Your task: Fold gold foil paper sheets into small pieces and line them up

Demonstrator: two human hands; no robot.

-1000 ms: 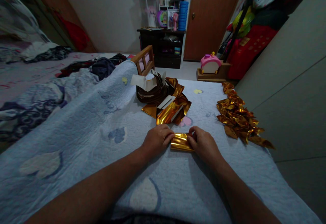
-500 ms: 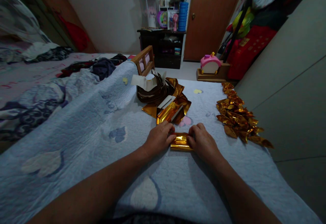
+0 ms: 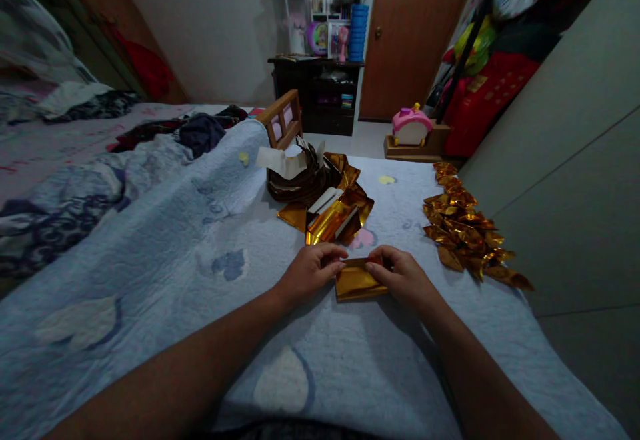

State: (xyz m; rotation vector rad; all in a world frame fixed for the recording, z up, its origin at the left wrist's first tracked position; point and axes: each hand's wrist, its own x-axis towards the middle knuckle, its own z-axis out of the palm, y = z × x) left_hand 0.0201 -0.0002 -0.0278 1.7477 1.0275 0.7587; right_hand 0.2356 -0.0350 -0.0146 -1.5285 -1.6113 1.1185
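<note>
The curled right hand [image 3: 400, 273] pinches a folded, shiny gold foil sheet [image 3: 356, 285] on the pale blue cloth quilt [image 3: 350, 353], hiding one end. I can't tell if the half-curled left hand [image 3: 310, 273] grips it.

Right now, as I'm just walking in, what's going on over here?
A person has both bare hands at a small gold foil piece above a pale blue quilt. The right hand grips its right part, while the left hand's fingertips are at its left edge. Just beyond lie loose gold sheets, beside a curved dark stack. Off to the right, a pile of folded gold pieces rests near the quilt's edge.
</note>
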